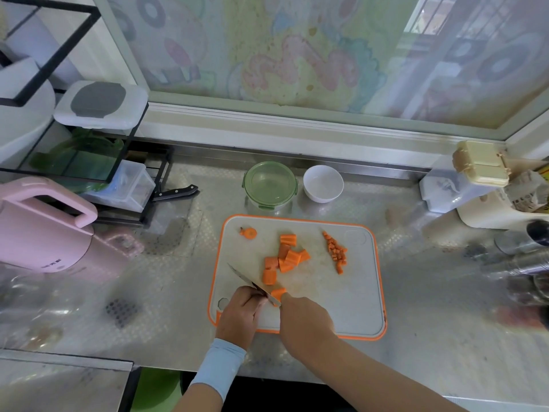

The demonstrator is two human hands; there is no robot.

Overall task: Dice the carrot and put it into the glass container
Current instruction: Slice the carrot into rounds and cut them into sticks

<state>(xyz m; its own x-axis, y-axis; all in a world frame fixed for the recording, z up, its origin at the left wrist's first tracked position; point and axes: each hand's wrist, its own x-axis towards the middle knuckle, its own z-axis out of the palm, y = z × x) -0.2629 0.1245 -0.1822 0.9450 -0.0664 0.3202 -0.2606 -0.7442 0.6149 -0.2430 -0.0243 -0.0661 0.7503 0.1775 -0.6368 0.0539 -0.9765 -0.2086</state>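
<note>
A white cutting board with an orange rim (pixel 362 307) lies on the steel counter. Several thick carrot chunks (pixel 285 257) sit at its middle, a row of small diced carrot (pixel 337 252) lies to their right, and the cut-off carrot top (pixel 249 232) lies at the far left. My right hand (pixel 306 318) grips a knife (pixel 252 285) whose blade points up and left. My left hand (pixel 240 315) holds a carrot piece (pixel 278 293) against the blade with curled fingers. The round glass container with green clips (pixel 270 184) stands behind the board.
A white bowl (pixel 323 182) stands to the right of the container. A pink kettle (pixel 44 227) and a black rack (pixel 89 162) with boxes are at the left, with a second knife (pixel 175 193) beside the rack. Boxes and metal cups crowd the right edge.
</note>
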